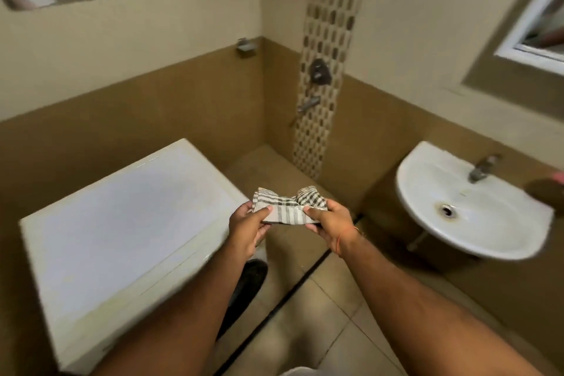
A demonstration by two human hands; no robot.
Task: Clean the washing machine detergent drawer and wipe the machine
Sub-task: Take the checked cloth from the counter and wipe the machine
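Head view: left hand [248, 227] and right hand [331, 220] both pinch folded striped cloth [288, 203], held in air just right of washing machine [122, 217]. Machine top bare, looks matte, possibly unwiped; blur hides detail. Detergent drawer out of sight. Judgement: cloth being readied, wiping and drawer cleaning likely remain.

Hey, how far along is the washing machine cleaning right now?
Done: nothing visibly finished; the drawer is out of view. In hand: left hand and right hand both pinch a striped cloth beside the machine. Left: wiping the top, cleaning the drawer.
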